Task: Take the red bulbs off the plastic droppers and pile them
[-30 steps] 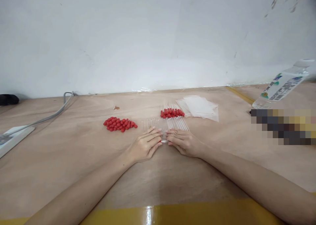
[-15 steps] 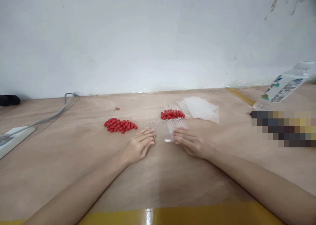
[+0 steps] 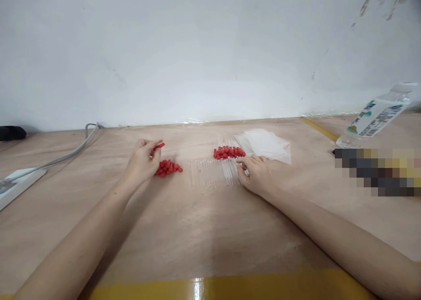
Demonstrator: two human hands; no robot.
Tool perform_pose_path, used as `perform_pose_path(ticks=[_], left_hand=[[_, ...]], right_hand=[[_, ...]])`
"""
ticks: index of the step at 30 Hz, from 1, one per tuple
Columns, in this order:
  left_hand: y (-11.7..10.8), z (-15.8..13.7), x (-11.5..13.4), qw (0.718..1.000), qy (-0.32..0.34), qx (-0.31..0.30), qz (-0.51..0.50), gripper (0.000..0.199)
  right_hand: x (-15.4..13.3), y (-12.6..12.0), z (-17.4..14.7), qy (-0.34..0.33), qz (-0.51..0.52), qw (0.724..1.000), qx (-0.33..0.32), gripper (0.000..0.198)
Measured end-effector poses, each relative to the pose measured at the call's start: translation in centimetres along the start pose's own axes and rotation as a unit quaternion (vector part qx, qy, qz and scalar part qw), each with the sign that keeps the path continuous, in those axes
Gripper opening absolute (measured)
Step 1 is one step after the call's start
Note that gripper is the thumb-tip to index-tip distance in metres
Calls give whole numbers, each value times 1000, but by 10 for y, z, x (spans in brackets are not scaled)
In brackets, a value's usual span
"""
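Note:
A small red rubber bulb [image 3: 159, 146] is pinched between the thumb and fingers of my left hand [image 3: 144, 158], raised beside a pile of similar red rubber bulbs [image 3: 169, 167]. Thin clear glass tubes [image 3: 213, 173] lie side by side on the table. At the right end of that row, my right hand [image 3: 258, 173] has its fingers and thumb curled around a glass tube, partly hidden by the fingers. Behind the row, several red bulbs [image 3: 229, 152] sit on the ends of other clear tubes.
Clear plastic bags [image 3: 266, 144] are stacked behind my right hand. A plastic bottle [image 3: 375, 116] leans at the far right, near a blurred-out patch. On the left are a white power strip [image 3: 23, 183] and a grey cable [image 3: 70, 153]. Yellow tape [image 3: 158, 287] runs along the front edge.
My left hand has left the tubes, moved left to the red pile and lifted a bulb. My right hand has shifted slightly up at the right end of the row.

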State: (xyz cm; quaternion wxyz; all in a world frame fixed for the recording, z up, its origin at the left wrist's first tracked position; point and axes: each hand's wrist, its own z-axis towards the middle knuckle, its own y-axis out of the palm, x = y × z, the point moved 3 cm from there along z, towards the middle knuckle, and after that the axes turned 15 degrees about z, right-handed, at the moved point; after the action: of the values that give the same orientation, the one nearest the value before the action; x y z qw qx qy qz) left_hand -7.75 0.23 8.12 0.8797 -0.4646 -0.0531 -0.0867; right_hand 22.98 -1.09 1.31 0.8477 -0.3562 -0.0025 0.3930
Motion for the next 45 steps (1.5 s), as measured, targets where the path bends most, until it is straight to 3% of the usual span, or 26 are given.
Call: perform_pose_path(ticks=[4,10,13,20,26,34,37,40,45], left_hand=[[-13,14,-37,994,-83,-70,-34,36],[-14,17,-70,981,-117,-151,-28,30],[-13,16,-65,982,-99,-160,-20,29],[-1,9,-30,988,2,-153,29,30],[13,7,-31,980,25,-175,92,31],[16,10,-38,992,47,-77,85,42],[8,7,-26,996,45,-13,72,40],[6,-1,2,996,74,28,45,31],[34,-6,66,984,166,-62,24,21]], right_hand=[[-2,3,0,-23,-10,1000,-12,15],[-9,2,1,-35,-3,998,-55,17],[-10,3,1,-49,2,996,-80,22],[-8,6,-2,-61,20,994,-87,32],[-10,5,-2,-56,32,994,-89,36],[-9,4,-3,-59,43,995,-74,33],[-9,3,-2,-62,48,995,-62,31],[-10,0,-2,-66,53,995,-57,29],[-6,-4,-3,-53,55,996,-41,24]])
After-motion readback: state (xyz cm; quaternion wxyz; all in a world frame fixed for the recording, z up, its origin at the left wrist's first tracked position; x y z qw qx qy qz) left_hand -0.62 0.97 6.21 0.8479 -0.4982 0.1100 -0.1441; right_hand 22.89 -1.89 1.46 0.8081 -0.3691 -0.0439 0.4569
